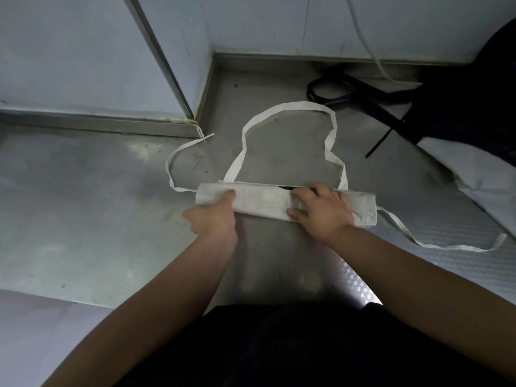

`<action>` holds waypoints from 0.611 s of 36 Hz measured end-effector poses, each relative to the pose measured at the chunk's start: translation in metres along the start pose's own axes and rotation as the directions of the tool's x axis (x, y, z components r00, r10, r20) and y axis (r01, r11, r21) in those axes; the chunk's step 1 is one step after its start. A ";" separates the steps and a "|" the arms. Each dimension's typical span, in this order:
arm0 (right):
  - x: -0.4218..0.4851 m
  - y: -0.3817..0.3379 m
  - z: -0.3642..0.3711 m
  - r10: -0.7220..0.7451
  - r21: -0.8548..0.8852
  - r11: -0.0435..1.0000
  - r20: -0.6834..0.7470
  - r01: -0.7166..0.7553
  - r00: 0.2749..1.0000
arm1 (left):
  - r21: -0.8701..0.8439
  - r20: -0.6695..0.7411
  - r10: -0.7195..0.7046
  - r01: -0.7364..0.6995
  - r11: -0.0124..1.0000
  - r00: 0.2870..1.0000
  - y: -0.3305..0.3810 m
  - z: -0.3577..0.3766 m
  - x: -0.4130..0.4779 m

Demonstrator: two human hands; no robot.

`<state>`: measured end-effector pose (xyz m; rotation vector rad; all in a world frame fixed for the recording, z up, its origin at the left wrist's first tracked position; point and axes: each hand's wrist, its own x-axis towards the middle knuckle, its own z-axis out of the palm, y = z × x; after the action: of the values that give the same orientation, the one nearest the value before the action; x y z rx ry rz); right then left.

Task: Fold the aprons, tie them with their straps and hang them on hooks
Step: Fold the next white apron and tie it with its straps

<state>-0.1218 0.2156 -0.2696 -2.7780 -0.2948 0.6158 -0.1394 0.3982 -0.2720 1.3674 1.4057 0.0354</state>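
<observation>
A white apron (pixel 262 201) lies folded into a narrow strip across the steel counter (pixel 83 219). Its neck loop (pixel 290 107) spreads out behind it. One waist strap (pixel 178 152) curls away to the left and the other waist strap (pixel 435 243) trails off to the right. My left hand (pixel 215 216) grips the strip near its left end, thumb on top and fingers under the near edge. My right hand (pixel 321 209) presses down on the strip right of its middle, fingers bent over the cloth.
A black apron (pixel 460 107) with long straps is heaped at the back right, partly over another white cloth (pixel 480 174). Wall panels enclose the counter at the back and left, forming a corner. A white cord (pixel 365 43) hangs down the back wall.
</observation>
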 end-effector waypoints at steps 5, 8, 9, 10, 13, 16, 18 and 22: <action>0.001 0.002 0.000 -0.011 0.004 1.000 -0.006 0.011 1.000 | -0.055 0.051 0.204 -0.201 0.978 0.978 -0.002 0.010 -0.006; 0.001 0.003 0.000 -0.022 0.004 1.000 0.000 0.022 1.000 | 0.020 -0.042 0.302 -0.301 0.953 0.953 -0.008 0.010 -0.008; 0.001 0.004 0.000 -0.027 0.001 1.000 -0.002 0.027 1.000 | 0.019 -0.060 0.313 -0.312 0.950 0.948 -0.010 0.011 -0.009; 0.002 0.004 0.000 -0.034 -0.001 0.999 -0.006 0.034 0.999 | -0.031 -0.058 0.316 -0.318 0.948 0.947 -0.012 0.012 -0.013; 0.003 0.006 0.001 -0.049 0.004 0.999 -0.006 0.049 0.999 | -0.318 -0.018 0.182 -0.178 0.931 0.983 -0.009 0.014 -0.019; 0.004 0.008 -0.001 -0.064 0.006 0.998 -0.010 0.064 0.998 | -0.540 0.065 -0.042 0.071 0.838 0.997 0.001 0.008 -0.023; 0.004 0.009 0.000 -0.079 -0.005 0.997 -0.015 0.079 0.997 | -0.534 0.173 -0.058 0.143 0.833 0.983 0.003 0.007 -0.028; 0.006 0.011 0.002 -0.088 -0.016 0.996 -0.029 0.088 0.996 | -0.047 0.042 0.283 -0.281 0.958 0.958 -0.004 0.011 -0.029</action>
<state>-0.1161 0.2073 -0.2768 -2.7684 -0.4148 0.5532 -0.1431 0.3693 -0.2598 1.5161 1.1547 0.2165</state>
